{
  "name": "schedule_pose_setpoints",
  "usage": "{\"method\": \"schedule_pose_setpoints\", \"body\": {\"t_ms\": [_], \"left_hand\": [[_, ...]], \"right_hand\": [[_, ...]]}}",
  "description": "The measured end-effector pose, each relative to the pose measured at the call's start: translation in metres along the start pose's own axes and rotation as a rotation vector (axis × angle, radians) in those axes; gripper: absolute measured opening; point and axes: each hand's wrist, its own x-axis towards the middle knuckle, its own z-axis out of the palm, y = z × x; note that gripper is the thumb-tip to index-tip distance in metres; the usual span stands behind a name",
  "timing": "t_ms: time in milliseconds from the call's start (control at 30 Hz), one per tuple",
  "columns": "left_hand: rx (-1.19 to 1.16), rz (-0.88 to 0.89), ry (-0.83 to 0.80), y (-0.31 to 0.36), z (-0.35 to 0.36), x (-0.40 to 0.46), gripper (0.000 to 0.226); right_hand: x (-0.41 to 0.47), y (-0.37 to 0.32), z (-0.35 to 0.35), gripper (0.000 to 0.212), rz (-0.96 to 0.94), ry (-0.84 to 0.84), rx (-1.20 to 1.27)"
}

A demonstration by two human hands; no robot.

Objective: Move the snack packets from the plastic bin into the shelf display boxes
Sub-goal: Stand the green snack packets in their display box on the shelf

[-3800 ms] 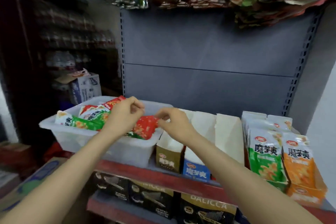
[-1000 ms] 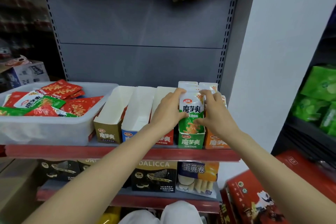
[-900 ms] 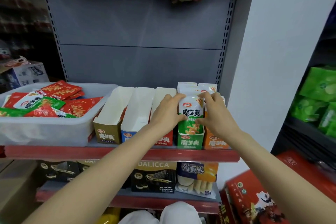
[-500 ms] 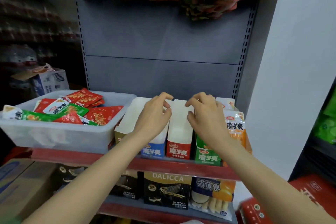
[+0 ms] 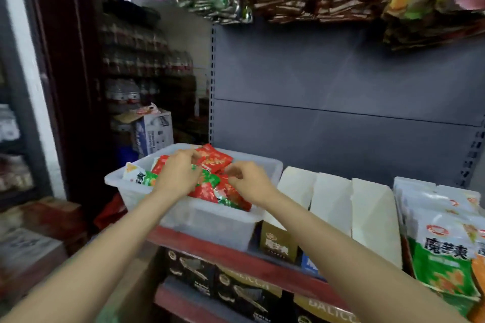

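Now, in the head view, both hands are back over the translucent white plastic bin [image 5: 183,220], where half a second ago they hovered above the row of tall white-lined cardboard display boxes [image 5: 333,207] on the red-edged shelf [image 5: 236,257]. The left hand [image 5: 176,175] lies on the heap of red and green foil snack packets [image 5: 214,186], its fingers curled down into the pile. Motion blur makes it hard to say whether it has a packet gripped or is only feeling for one. The right hand [image 5: 249,182] hangs just beside it over the bin's near right corner, fingers bent as if pinching. What it holds, if anything, I cannot tell.

The swing back from the boxes suggests one load has gone in and another pick is starting. The green-and-white packets [image 5: 443,244] standing at the far right are already in place. The three white-lined boxes between them and the bin look unfilled, and the bin is still well stocked, so much of the task remains.
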Motion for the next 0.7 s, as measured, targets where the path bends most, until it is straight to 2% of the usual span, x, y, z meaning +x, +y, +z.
{"method": "schedule_pose_setpoints", "body": {"t_ms": [133, 200, 267, 300, 367, 533, 700], "left_hand": [[0.207, -0.077, -0.19, -0.037, -0.012, 0.026, 0.048], [0.271, -0.132, -0.279, -0.048, -0.011, 0.04, 0.056], [0.345, -0.171, -0.332, -0.053, -0.008, 0.05, 0.049], [0.378, -0.185, -0.353, -0.054, -0.007, 0.053, 0.041], [0.403, -0.191, -0.388, -0.053, -0.002, 0.057, 0.029], [0.36, -0.192, -0.347, -0.053, 0.007, 0.059, 0.03], [-0.05, -0.143, -0.276, -0.037, 0.006, 0.05, 0.027]], "right_hand": [[0.046, -0.009, 0.028, 0.044, 0.037, -0.113, -0.054], [0.064, -0.011, 0.038, 0.04, 0.069, -0.16, -0.101], [0.076, -0.013, 0.046, 0.019, 0.111, -0.18, -0.131], [0.081, -0.014, 0.05, 0.027, 0.138, -0.182, -0.142], [0.088, -0.013, 0.054, 0.028, 0.185, -0.176, -0.157], [0.094, -0.011, 0.053, 0.034, 0.261, -0.126, -0.076], [0.09, -0.003, 0.034, 0.033, 0.343, 0.105, 0.14]]}}
